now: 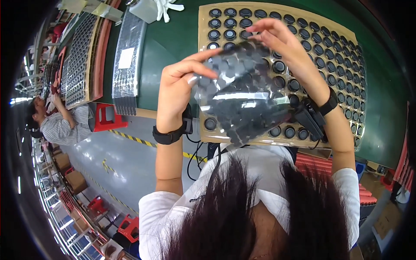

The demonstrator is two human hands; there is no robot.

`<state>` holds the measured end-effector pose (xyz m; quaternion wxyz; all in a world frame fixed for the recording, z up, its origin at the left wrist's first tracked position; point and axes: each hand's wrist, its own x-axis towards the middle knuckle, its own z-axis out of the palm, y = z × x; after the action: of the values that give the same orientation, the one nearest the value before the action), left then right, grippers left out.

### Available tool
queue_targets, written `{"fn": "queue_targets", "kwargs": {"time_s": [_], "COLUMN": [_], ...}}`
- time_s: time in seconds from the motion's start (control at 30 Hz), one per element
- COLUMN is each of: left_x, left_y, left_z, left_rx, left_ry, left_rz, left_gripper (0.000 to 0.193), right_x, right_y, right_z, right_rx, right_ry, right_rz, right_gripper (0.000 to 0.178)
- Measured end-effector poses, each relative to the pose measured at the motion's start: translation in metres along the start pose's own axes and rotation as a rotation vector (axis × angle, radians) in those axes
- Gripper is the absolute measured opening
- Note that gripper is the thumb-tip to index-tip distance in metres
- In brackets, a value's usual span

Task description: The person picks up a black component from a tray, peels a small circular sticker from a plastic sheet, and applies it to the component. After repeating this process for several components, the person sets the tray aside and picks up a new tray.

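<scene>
Held up over the tray is a clear, shiny plastic bag (pixel 249 97) with many small dark flat pieces inside. My left hand (pixel 184 78) closes on the bag's upper left edge, thumb and fingers pinching it. At its top edge is my right hand (pixel 284 45), fingers curled and closed on the plastic; the fingertips are partly blurred. Beneath lies a tan tray (pixel 204 21) with a clear cover, set with rows of round black parts (pixel 318 63). The bag hides the tray's left middle.
On the green table (pixel 167 37) to the left lies a plastic-wrapped stack (pixel 125 69) with a white label. White gloves (pixel 167 8) rest on a white container (pixel 145 11) at the back. More filled trays (pixel 82 56) stand farther left, near a seated person (pixel 65 125) and a red stool (pixel 108 118).
</scene>
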<state>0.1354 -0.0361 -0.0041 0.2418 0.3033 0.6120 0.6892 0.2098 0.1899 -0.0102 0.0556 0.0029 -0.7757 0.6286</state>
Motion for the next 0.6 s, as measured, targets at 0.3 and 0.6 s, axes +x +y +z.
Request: {"fn": "queue_targets", "kwargs": {"time_s": [0.3,0.6], "left_x": [-0.007,-0.009], "left_y": [0.0,0.019], "left_z": [0.004,0.021], "left_rx": [-0.007,0.272], "left_ry": [-0.17,0.178], "left_rz": [0.017,-0.116], "left_gripper": [0.024,0.015], "right_x": [-0.018,-0.019], "right_y": [-0.016,-0.012], "right_z": [0.004,0.024], "right_rx": [0.189,-0.167], "right_ry": [-0.223,-0.085], "right_rz": [0.04,0.063], "right_gripper": [0.032,0.017]}}
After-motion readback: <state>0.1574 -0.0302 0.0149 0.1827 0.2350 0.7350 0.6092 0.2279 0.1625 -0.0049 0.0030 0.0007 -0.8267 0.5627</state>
